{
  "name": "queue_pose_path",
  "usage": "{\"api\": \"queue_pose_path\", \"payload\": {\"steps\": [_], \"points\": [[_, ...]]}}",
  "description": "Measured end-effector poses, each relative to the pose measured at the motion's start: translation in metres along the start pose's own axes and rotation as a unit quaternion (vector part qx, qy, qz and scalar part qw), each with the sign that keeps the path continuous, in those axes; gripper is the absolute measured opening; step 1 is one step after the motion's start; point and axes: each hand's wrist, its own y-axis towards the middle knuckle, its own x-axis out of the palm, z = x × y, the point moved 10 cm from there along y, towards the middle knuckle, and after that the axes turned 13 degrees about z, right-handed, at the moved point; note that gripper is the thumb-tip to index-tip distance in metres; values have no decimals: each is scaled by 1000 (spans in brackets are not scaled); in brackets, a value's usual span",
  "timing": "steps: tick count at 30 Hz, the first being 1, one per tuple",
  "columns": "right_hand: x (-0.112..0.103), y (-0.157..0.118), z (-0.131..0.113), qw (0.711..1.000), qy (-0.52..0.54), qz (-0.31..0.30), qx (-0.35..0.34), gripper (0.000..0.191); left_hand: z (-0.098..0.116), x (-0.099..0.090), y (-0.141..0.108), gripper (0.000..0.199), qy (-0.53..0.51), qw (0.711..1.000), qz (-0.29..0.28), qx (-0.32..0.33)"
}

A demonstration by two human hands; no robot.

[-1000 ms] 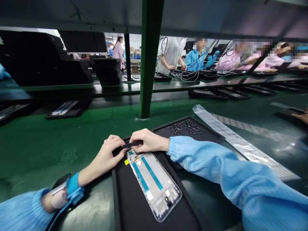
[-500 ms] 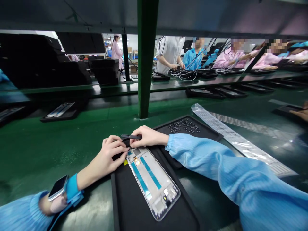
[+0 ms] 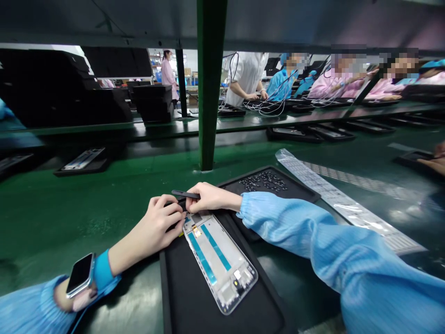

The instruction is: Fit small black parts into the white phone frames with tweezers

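Phone frame (image 3: 217, 250) lies aslant on a black tray (image 3: 181, 301) on the bench (image 3: 135, 306). The right hand (image 3: 207, 195) grips a dark tool (image 3: 181, 193); the left hand (image 3: 160, 225) bends over the frame's far left corner, though whether its fingertips pinch anything I cannot tell. A tool slip could scratch the frame; a careless left-hand nudge could skew it.

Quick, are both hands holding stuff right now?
Left hand: curled at the far end of the phone frame; whether it's gripping can't be told.
Right hand: closed, holding a slim black tool.
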Motion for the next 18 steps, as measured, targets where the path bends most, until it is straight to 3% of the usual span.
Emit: {"api": "queue_pose_path", "payload": {"steps": [2, 4, 8, 11, 14, 18], "points": [[-6, 0, -4, 999, 22, 29, -31, 10, 1, 0, 0, 20, 8, 1000, 0, 4], [-19, 1, -2, 991, 76, 98, -39, 23, 0, -1, -1, 20, 5, 1000, 3, 3], [-39, -2, 14, 956, 182, 231, 6, 57, -1, -3, -3, 19, -24, 999, 21, 1], [-31, -3, 12, 957, 198, 211, 9, 55, -1, -7, -4, 17, -47, 998, 44, 4], [-20, -4, -4, 963, 219, 153, -46, 38, -1, -11, -3, 16, -71, 996, 63, 2], [-14, -6, -13, 966, 216, 123, -66, 35, -3, -12, -2, 18, -94, 993, 70, -11]]}}
